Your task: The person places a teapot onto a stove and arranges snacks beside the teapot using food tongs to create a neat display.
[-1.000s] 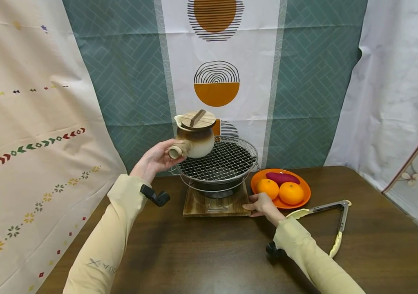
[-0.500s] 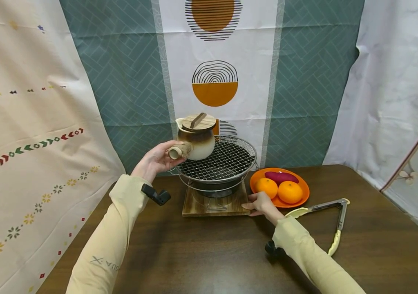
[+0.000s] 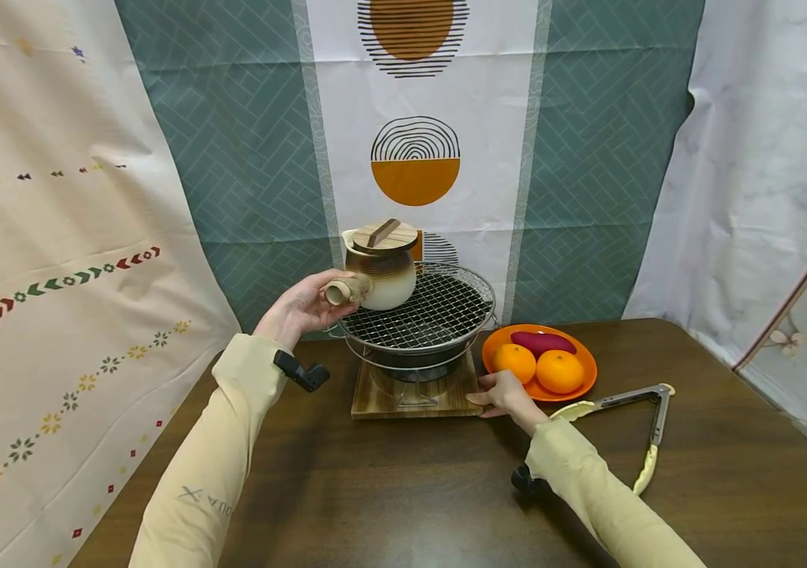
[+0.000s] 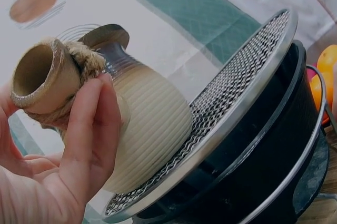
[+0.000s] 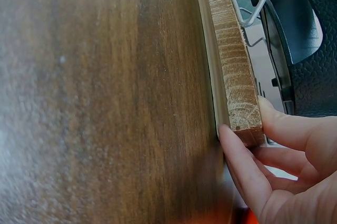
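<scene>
My left hand (image 3: pixel 306 306) grips the short hollow side handle (image 4: pixel 45 79), wrapped in twine, of a brown-and-cream clay teapot (image 3: pixel 389 284). The teapot has a spout and a flat wooden lid (image 3: pixel 386 237). Its base meets the left part of the wire grill mesh (image 4: pixel 231 76) in the left wrist view. That mesh tops a round black grill (image 4: pixel 268 155) on a wooden board (image 3: pixel 389 402). With thumb above and fingers at the underside, my right hand (image 5: pixel 295 166) pinches the front right corner of this board (image 5: pixel 237 87).
Right of the board is an orange plate (image 3: pixel 591 379) with two oranges (image 3: pixel 561 372) and a purple sweet potato (image 3: pixel 543 343). Spread tongs (image 3: pixel 661 418) with cream tips lie on the brown table (image 3: pixel 389 489), close to my right sleeve. Patterned cloths (image 3: pixel 254 142) hang behind and at the sides.
The teapot has come down slightly onto the mesh, moving a touch to the right. My right hand has stayed at the board's corner.
</scene>
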